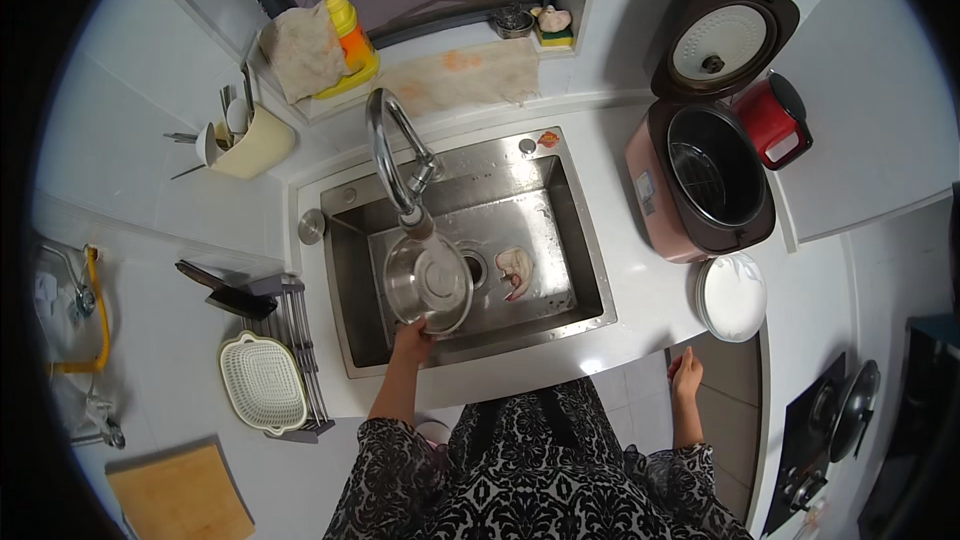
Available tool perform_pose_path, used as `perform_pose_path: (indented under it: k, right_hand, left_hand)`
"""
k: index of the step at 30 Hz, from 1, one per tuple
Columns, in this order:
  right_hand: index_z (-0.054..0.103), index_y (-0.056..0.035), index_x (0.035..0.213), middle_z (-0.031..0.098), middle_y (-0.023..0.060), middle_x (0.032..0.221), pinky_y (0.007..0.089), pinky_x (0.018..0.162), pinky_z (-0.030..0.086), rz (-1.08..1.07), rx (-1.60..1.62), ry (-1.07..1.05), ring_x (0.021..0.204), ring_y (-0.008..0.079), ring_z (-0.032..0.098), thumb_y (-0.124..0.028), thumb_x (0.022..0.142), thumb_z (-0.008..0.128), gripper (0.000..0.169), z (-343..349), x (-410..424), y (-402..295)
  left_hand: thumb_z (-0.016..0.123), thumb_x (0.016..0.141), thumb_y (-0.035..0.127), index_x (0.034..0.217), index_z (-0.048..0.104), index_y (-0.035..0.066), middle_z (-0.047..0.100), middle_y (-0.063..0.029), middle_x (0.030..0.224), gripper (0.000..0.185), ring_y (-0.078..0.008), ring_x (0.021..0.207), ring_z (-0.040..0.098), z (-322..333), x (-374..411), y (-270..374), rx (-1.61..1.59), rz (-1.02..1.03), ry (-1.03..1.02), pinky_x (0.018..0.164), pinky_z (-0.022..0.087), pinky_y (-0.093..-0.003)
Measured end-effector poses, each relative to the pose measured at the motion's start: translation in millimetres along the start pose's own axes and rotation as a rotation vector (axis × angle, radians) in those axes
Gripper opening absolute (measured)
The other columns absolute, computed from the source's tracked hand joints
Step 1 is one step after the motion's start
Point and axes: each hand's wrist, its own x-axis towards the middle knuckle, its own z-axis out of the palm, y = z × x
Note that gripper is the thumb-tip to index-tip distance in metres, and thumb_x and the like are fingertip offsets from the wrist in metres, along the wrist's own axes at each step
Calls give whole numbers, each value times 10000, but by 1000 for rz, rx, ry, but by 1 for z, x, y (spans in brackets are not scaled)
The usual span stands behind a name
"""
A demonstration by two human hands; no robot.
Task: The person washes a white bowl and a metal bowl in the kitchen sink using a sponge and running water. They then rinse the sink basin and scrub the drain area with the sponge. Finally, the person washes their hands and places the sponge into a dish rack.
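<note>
My left hand [412, 341] grips the near rim of a stainless steel bowl [401, 281] inside the sink [592, 262]. The bowl is under the mouth of the chrome faucet [384, 154], and water runs into it. To the right of the drain [474, 268], a pale, wet piece that looks like raw meat [514, 270] lies on the sink floor. My right hand [685, 373] hangs beside the counter's front edge, below a stack of white plates [733, 298]. Its fingers look loosely curled, and no object shows in it.
An open rice cooker [652, 187] and a red kettle [761, 112] stand on the right. On the left are a cleaver [244, 301], a plastic basket [262, 382] on a metal rack [300, 337], a utensil holder [259, 142] and a wooden cutting board [180, 495]. A pan [855, 409] is by the stove.
</note>
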Motion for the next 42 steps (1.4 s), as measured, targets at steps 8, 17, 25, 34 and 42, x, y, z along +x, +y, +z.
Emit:
perform_pose_path:
  k: [8,17,25,34,42]
  right_hand:
    - [474,-71,621,453,21,490,231,373,326,12,-6,-72,408,107,436,-352,917,435,410,41,-62,-8]
    - [496,-56,648,487,32,525,232,405,348,17,64,-98,446,108,459,-296,923,434,370,73,-107,-20]
    - [535,-31,703,541,36,581,238,460,396,25,140,-172,506,108,512,-225,908,444,297,71,-123,-42]
    - [436,-89,1118,559,106,963,294,526,452,125,186,241,675,164,571,-395,883,473,387,-44,-22,-10]
    - [92,-182,1417,171,196,1427,512,916,313,418,796,-87,1247,391,275,-789,736,255,926,-135,92,-35]
  left_hand:
    - [417,869,89,1022,455,-91,603,-144,781,239,-87,399,442,44,55,-19,-794,-546,-577,348,322,-189]
    - [449,851,133,1130,370,-168,542,-100,647,417,-83,332,424,81,9,-54,-759,-995,-796,305,299,-183]
    - [451,868,109,1268,293,-123,469,-89,592,489,-74,336,388,95,-9,-59,-663,-1018,-876,320,293,-199]
    - [520,840,196,1045,550,46,585,-84,816,256,-109,456,471,158,-59,-58,-66,-952,-846,374,368,-217]
    - [490,843,48,1156,337,39,525,-102,805,348,-119,373,434,394,-163,-241,1236,338,-745,280,330,-254]
